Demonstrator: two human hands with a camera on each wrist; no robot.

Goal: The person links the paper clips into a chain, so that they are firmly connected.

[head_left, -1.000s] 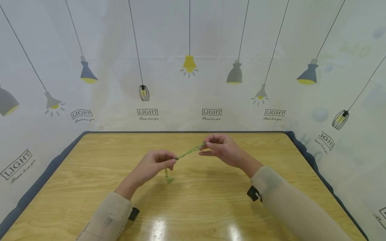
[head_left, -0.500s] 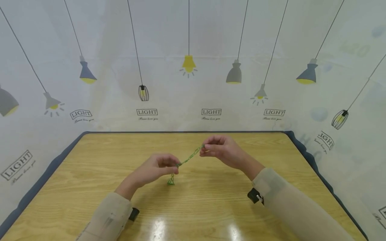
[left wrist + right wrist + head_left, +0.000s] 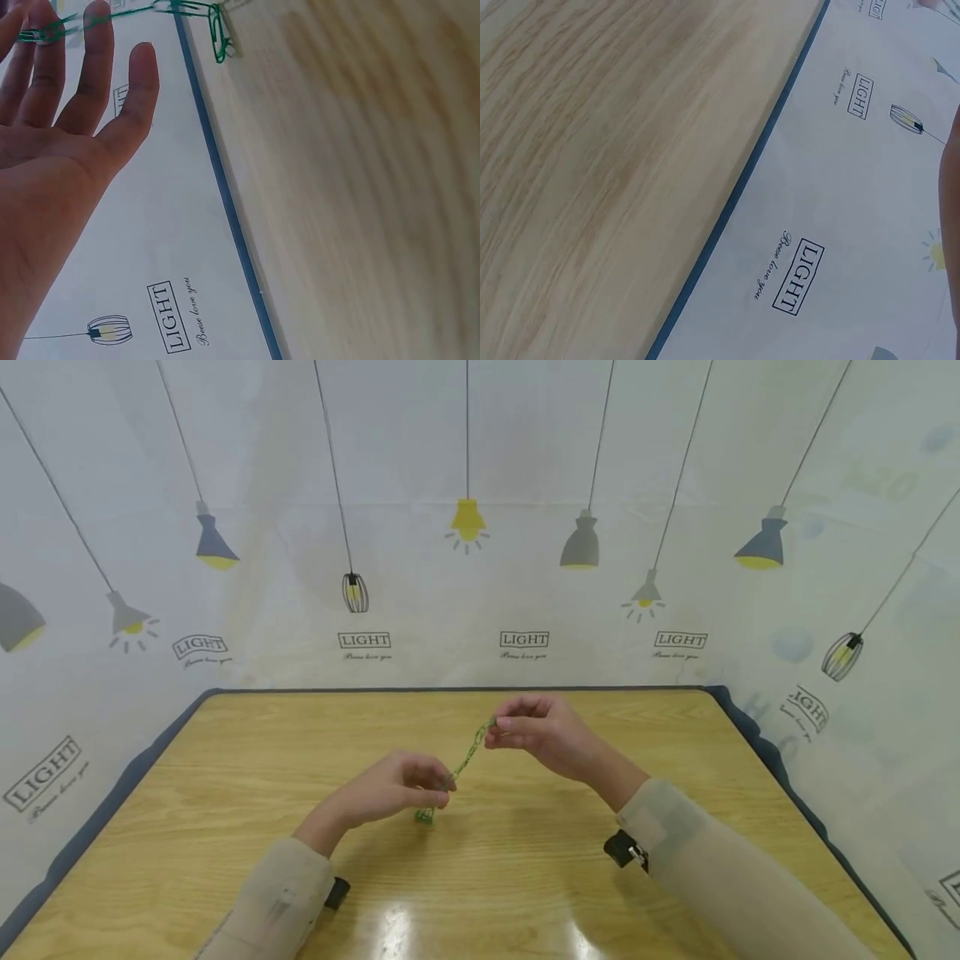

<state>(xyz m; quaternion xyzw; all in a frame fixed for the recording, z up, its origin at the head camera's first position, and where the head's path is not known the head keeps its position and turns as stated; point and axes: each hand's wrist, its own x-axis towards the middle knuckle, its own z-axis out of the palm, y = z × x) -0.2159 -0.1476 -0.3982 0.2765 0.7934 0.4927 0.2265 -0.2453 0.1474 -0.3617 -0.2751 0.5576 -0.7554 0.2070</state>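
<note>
A chain of green paper clips [image 3: 471, 752] runs on a slant between the hands in the head view, above the table. My right hand [image 3: 547, 735] pinches its upper end between thumb and fingertips. Lower and to the left, my left hand [image 3: 393, 789] holds the chain between thumb and fingers. The rest dangles below that hand, bunched at the bottom. In the left wrist view, the paper clip chain [image 3: 217, 37] passes along the fingertips of my left hand [image 3: 82, 142], and the thumb is mostly cut off. Only an edge of skin [image 3: 951, 217] shows in the right wrist view.
A wood-grain table [image 3: 525, 877] lies under both hands, with a dark blue edge [image 3: 465, 690] along its far side. White cloth walls [image 3: 420, 552] printed with lamps rise behind it and at both sides. A small black device [image 3: 625, 849] is strapped at the right wrist.
My left hand has moved down and slightly right, so the chain between the hands slopes more steeply. Less chain hangs visible below the left hand. My right hand has shifted slightly left.
</note>
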